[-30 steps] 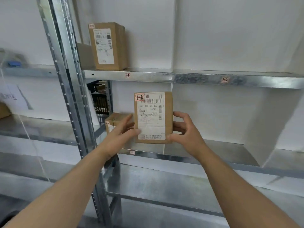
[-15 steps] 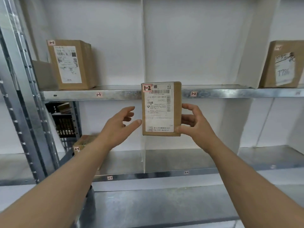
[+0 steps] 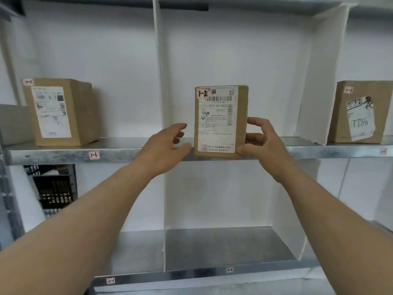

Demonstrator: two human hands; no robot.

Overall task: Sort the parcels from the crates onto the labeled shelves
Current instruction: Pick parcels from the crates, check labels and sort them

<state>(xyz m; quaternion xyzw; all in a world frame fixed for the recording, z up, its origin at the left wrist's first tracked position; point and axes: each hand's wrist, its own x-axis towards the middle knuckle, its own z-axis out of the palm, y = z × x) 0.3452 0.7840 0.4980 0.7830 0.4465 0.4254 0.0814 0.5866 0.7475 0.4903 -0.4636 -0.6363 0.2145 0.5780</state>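
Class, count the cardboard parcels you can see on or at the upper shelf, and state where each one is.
3. One parcel stands at the left above tag 1-1; the 1-2 parcel is in the middle bay, held by the right hand; one stands at the far right, partly cut off. Others may lie outside the view.

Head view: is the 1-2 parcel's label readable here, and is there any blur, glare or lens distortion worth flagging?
Head view: the 1-2 parcel is sharp enough to read its red tag and the larger print, while the fine print stays illegible; the left box's label is soft; the black crate below is smeared; the wide lens splays the white dividers outward toward the top; lighting is even, with mild sheen on the shelf edge.
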